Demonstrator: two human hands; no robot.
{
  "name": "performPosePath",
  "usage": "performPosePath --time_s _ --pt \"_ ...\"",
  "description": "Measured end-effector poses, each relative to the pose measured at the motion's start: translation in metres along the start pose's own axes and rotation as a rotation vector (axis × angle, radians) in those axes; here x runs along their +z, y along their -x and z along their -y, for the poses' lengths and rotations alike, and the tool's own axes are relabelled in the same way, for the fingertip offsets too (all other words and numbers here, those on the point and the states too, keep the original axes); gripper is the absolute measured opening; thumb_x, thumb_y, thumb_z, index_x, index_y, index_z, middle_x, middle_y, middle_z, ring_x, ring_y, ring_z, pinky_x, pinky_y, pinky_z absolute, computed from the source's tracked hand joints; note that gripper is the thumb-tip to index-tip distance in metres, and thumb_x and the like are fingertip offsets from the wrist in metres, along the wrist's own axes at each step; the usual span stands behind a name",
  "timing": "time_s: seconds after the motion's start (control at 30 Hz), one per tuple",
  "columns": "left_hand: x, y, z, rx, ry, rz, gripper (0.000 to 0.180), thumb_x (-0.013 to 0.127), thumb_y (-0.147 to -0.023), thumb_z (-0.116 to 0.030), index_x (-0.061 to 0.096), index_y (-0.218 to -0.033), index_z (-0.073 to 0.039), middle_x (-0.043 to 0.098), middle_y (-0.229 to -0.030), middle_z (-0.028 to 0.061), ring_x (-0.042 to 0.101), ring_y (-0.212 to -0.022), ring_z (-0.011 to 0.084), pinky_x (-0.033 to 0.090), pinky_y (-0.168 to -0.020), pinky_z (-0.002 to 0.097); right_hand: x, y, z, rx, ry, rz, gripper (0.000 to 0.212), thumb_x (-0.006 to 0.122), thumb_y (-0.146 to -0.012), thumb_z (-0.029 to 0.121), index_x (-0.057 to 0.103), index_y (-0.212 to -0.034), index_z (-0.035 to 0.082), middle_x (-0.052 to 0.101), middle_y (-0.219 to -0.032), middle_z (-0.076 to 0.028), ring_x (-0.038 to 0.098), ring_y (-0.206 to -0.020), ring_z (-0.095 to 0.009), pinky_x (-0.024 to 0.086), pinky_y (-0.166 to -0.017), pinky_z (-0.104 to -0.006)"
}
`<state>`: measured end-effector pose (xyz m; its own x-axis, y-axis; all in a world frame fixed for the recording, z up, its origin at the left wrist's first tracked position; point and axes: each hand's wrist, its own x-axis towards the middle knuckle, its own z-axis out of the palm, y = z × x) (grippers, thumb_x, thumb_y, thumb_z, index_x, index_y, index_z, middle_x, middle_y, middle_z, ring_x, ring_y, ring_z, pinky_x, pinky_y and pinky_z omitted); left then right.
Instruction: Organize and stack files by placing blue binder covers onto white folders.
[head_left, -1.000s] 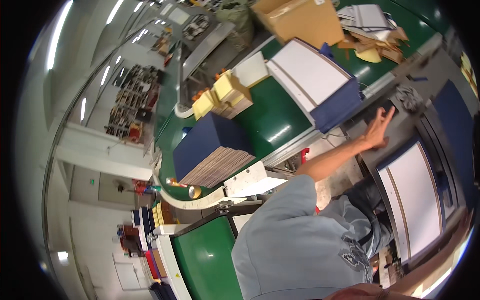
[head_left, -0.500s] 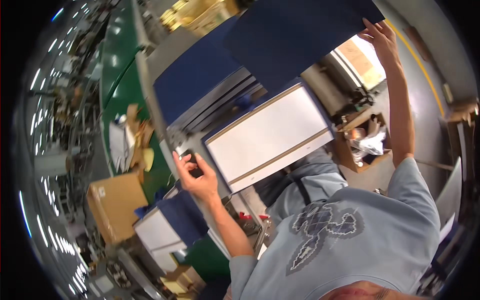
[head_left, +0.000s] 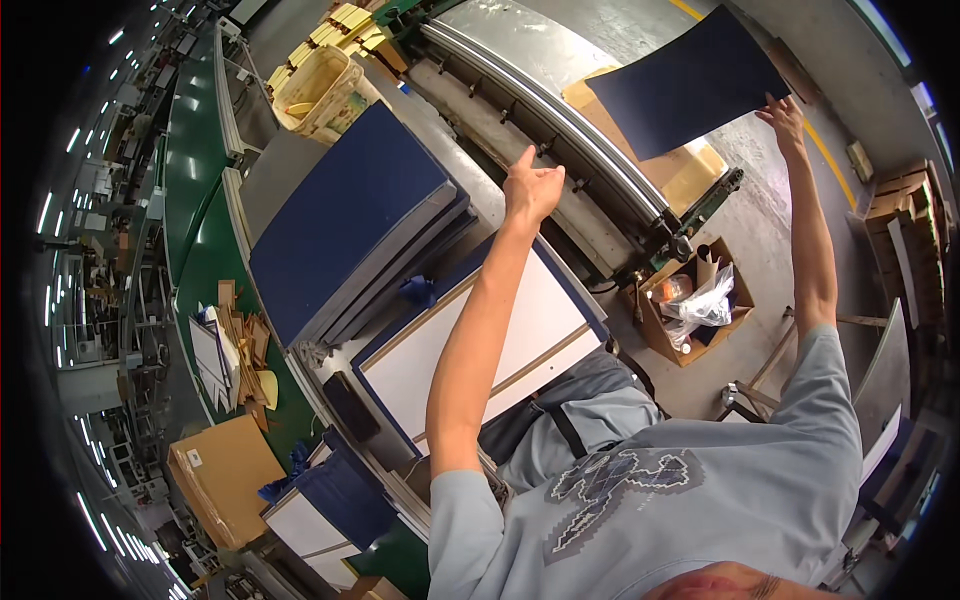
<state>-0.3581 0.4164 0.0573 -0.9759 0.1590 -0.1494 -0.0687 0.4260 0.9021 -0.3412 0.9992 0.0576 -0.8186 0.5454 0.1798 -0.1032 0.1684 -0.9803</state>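
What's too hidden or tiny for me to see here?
Head view:
Part of the white board: left forearm covers it.
Whatever is below the blue sheet in the right hand: sheet blocks it.
Bottom of the open box: things inside, like the plastic bag, cover it.
Far equipment at left: too small.

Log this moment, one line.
right hand: grips navy sheet at corner | left hand: empty | navy stack: beside white panel

text: none readable | carton label [head_left: 194, 458]: too small to read
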Motion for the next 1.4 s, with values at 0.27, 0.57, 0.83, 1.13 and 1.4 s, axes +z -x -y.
performPosePath --time_s 0.27,0.57,0.83,1.13,1.4 --pt "0.057 -0.053 0.035 -0.412 -0.028 -0.042 0.079 0.062 -0.084 -0.013 0.045 -0.158 0.009 0.069 -0.125 0.0256 0.070 -0.090 0.0304 0.059 -0.066 0.0395 0.055 0.006 -0.029 0.143 0.057 0.234 0.020 0.075 -0.106 0.023 0.067 -0.114 0.007 0.063 -0.091 -0.001 0.070 -0.083 -0.012 0.064 -0.076 -0.0310" --pt "0.036 0.005 -0.024 -0.419 -0.070 -0.281 0.087 0.074 -0.078 -0.018 0.044 -0.154 0.011 0.060 -0.147 0.0344 0.059 -0.139 0.0456 0.047 -0.119 0.0436 0.097 0.065 0.000 0.301 0.208 0.363 0.037 0.080 -0.101 0.035 0.062 -0.105 0.003 0.070 -0.095 -0.007 0.077 -0.089 -0.018 0.064 -0.076 -0.0315" --pt "-0.019 0.050 -0.077 -0.029 -0.042 -0.416 0.088 0.076 -0.079 -0.006 0.036 -0.154 0.016 0.073 -0.114 0.0357 0.072 -0.110 0.0501 0.056 -0.107 0.0483 0.131 0.102 0.013 -0.111 0.723 0.329 0.059 0.075 -0.102 0.045 0.067 -0.147 0.008 0.073 -0.138 -0.017 0.073 -0.121 -0.030 0.060 -0.098 -0.0407" --pt "-0.054 0.067 -0.119 0.315 -0.093 -0.458 0.112 0.083 -0.068 -0.004 0.021 -0.154 0.029 0.073 -0.088 0.0316 0.075 -0.088 0.0457 0.059 -0.093 0.0458 0.224 0.213 0.092 -0.015 0.283 0.788 0.051 0.067 -0.110 0.034 0.063 -0.150 0.001 0.072 -0.139 -0.009 0.065 -0.127 -0.016 0.051 -0.110 -0.0341" --pt "-0.097 0.128 -0.186 0.416 -0.140 -0.389 0.112 0.082 -0.070 -0.007 0.017 -0.152 0.031 0.074 -0.088 0.0255 0.075 -0.091 0.0398 0.060 -0.092 0.0425 0.283 0.251 0.118 0.013 0.089 0.691 0.044 0.069 -0.109 0.028 0.068 -0.145 0.003 0.075 -0.131 -0.008 0.067 -0.119 -0.013 0.050 -0.108 -0.0320"
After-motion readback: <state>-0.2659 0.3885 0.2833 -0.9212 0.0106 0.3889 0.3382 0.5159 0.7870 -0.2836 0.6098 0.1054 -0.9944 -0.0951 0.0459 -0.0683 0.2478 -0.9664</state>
